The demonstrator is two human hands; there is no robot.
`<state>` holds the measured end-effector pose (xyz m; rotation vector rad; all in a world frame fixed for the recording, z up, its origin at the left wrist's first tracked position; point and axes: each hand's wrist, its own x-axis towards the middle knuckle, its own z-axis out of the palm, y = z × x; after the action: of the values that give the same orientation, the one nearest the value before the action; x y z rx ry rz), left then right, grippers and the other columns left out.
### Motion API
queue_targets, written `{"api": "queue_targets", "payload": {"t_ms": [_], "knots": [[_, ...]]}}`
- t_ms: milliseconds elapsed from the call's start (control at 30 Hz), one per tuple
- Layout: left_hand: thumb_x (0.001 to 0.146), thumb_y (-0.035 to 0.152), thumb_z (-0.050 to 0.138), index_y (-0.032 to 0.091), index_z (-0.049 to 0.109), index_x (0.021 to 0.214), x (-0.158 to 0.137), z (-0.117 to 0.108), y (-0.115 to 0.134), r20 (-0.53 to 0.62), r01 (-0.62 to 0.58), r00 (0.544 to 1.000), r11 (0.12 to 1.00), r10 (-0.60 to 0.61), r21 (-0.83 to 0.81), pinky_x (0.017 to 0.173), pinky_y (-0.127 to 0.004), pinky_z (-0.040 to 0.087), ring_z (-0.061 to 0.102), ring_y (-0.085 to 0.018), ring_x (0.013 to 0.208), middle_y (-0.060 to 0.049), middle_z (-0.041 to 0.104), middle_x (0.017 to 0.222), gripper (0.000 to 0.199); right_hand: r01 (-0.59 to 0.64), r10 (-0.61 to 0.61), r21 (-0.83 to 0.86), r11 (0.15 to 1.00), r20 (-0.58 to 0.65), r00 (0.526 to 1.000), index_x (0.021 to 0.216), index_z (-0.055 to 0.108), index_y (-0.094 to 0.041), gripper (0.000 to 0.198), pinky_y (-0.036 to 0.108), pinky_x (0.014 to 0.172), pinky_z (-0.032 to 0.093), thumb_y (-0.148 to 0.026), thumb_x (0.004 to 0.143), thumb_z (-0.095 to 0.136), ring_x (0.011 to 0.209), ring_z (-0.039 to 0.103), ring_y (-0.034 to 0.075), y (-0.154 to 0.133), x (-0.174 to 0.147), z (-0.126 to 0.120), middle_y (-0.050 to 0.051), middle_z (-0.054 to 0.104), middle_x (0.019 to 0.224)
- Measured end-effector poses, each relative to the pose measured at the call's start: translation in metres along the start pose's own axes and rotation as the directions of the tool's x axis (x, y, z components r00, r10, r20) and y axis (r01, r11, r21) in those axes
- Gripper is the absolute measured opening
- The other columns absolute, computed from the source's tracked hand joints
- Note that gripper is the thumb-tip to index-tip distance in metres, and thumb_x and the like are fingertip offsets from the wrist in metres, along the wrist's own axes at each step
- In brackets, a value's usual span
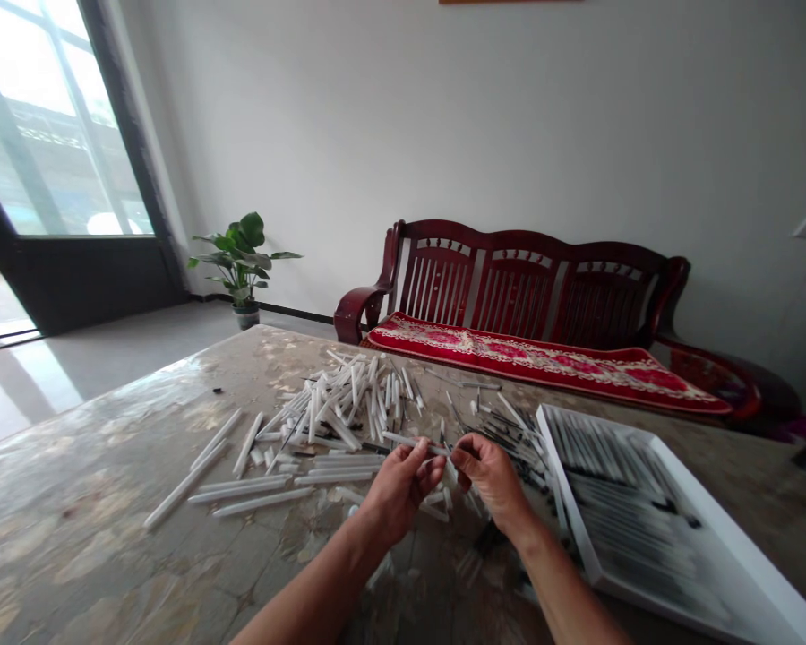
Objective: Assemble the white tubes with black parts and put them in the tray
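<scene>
Over the table, my left hand (407,479) is closed around a slim white pen-like tube (400,438), whose far end sticks out to the left past the thumb. My right hand (487,470) is pinched at the tube's right end; whatever lies between its fingertips is too small and blurred to name. Beyond and left of my hands spreads a heap of similar white tubes (349,394), with several long ones (245,488) lying apart from it. Thin dark sticks (510,430) are scattered to the right of my right hand.
A white box (718,542) at the right holds rows of dark-and-clear pen-like sticks. The patterned table (107,537) reaches toward a dark red wooden bench (510,278) with a red floral cover. A small black piece (217,390) lies far left. A potted plant (242,255) stands behind.
</scene>
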<state>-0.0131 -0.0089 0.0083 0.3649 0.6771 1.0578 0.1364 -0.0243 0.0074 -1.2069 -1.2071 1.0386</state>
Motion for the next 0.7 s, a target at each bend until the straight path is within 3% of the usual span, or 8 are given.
{"api": "queue_targets", "payload": {"t_ms": [100, 200, 267, 333, 500, 600, 700], "knots": [[0.090, 0.010, 0.059, 0.011, 0.061, 0.083, 0.006, -0.003, 0.006, -0.004, -0.030, 1.000, 0.998, 0.029, -0.059, 0.052, -0.017, 0.058, 0.069, -0.010, 0.055, -0.003, 0.070, 0.067, 0.007, -0.039, 0.038, -0.037, 0.999, -0.014, 0.999, 0.075, 0.059, -0.020, 0.045, 0.022, 0.042, 0.038, -0.062, 0.068, 0.070, 0.047, 0.050, 0.012, 0.007, 0.001, -0.003, -0.004, 0.057, 0.058], [0.093, 0.010, 0.054, 0.010, 0.061, 0.082, 0.012, -0.006, 0.012, -0.038, -0.051, 0.998, 0.988, 0.046, -0.148, 0.054, -0.016, 0.058, 0.070, -0.010, 0.057, -0.004, 0.070, 0.066, 0.014, -0.019, 0.014, -0.338, 0.941, -0.019, 1.000, 0.075, 0.066, -0.020, 0.022, 0.024, 0.050, 0.043, -0.042, 0.075, 0.066, 0.055, 0.058, 0.015, 0.010, 0.003, -0.011, -0.001, 0.065, 0.064], [0.094, 0.010, 0.053, 0.011, 0.061, 0.080, 0.016, -0.008, 0.015, -0.064, -0.057, 0.997, 0.980, 0.046, -0.188, 0.054, -0.015, 0.058, 0.071, -0.010, 0.060, -0.005, 0.071, 0.068, 0.016, 0.055, -0.058, -0.551, 0.833, 0.011, 0.998, 0.075, 0.069, -0.021, 0.009, 0.027, 0.063, 0.047, -0.026, 0.076, 0.063, 0.068, 0.065, 0.019, 0.011, 0.004, -0.018, 0.001, 0.071, 0.071], [0.093, 0.009, 0.053, 0.011, 0.060, 0.080, 0.018, -0.009, 0.015, -0.073, -0.063, 0.996, 0.979, 0.050, -0.195, 0.055, -0.015, 0.058, 0.072, -0.011, 0.063, -0.005, 0.071, 0.070, 0.015, 0.101, -0.123, -0.710, 0.697, 0.020, 0.992, 0.079, 0.072, -0.022, 0.013, 0.028, 0.074, 0.047, -0.018, 0.076, 0.060, 0.080, 0.068, 0.020, 0.011, 0.005, -0.027, 0.003, 0.075, 0.081], [0.093, 0.007, 0.053, 0.013, 0.058, 0.087, 0.017, -0.010, 0.012, -0.047, -0.099, 0.994, 0.991, 0.095, -0.088, 0.058, -0.019, 0.060, 0.073, -0.014, 0.065, -0.006, 0.073, 0.075, 0.010, -0.032, -0.198, -0.941, 0.336, -0.104, 0.975, 0.096, 0.072, -0.021, 0.023, 0.029, 0.079, 0.046, -0.011, 0.081, 0.057, 0.094, 0.068, 0.023, 0.010, 0.006, -0.057, 0.008, 0.074, 0.101], [0.092, 0.005, 0.052, 0.014, 0.056, 0.091, 0.015, -0.007, 0.009, -0.034, -0.119, 0.992, 0.992, 0.118, -0.036, 0.058, -0.020, 0.060, 0.073, -0.014, 0.064, -0.004, 0.072, 0.076, 0.010, -0.107, -0.163, -0.961, 0.257, -0.152, 0.975, 0.097, 0.071, -0.020, 0.022, 0.029, 0.079, 0.045, -0.011, 0.084, 0.056, 0.095, 0.068, 0.023, 0.011, 0.006, -0.075, 0.008, 0.074, 0.100], [0.092, 0.006, 0.053, 0.014, 0.055, 0.090, 0.013, -0.004, 0.007, -0.053, -0.118, 0.992, 0.993, 0.118, 0.007, 0.056, -0.020, 0.059, 0.072, -0.013, 0.063, -0.004, 0.071, 0.075, 0.009, -0.101, -0.134, -0.958, 0.268, -0.141, 0.981, 0.096, 0.072, -0.022, 0.021, 0.027, 0.081, 0.045, -0.014, 0.086, 0.056, 0.096, 0.067, 0.021, 0.013, 0.006, -0.081, 0.006, 0.074, 0.100]]}}
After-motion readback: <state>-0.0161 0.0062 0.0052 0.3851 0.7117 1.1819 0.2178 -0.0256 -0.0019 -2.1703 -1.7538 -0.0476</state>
